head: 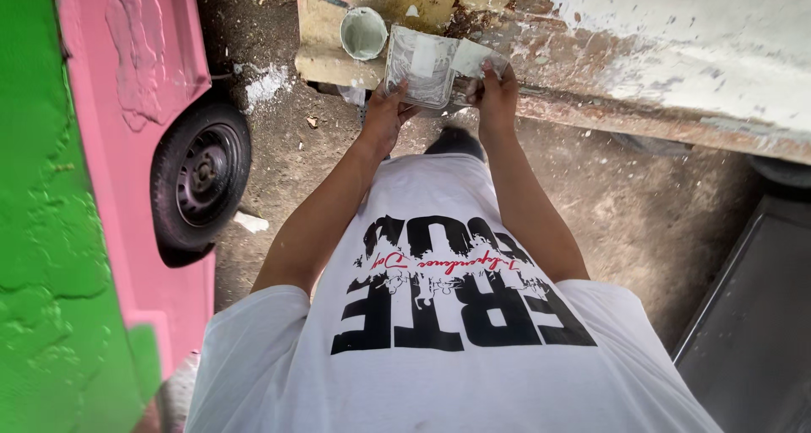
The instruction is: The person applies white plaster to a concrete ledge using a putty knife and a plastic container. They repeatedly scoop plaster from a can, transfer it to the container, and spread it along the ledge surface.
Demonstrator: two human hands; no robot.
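Left to right: a green and pink vehicle body [127, 146] with a black tyre [201, 175] stands over the dirt ground [642, 205]. A small round grey-smeared putty tin [363, 33] sits on the worn, rust-stained panel ledge [338, 61]. The left hand [384, 112] supports a flat square putty-smeared mixing board [420, 65] from beneath, fingers closed on its lower edge. The right hand [497, 91] grips a pale flat scraper blade [477, 59] at the board's right side. Judgement — keep the board level and the blade shallow, working filler toward the centre.
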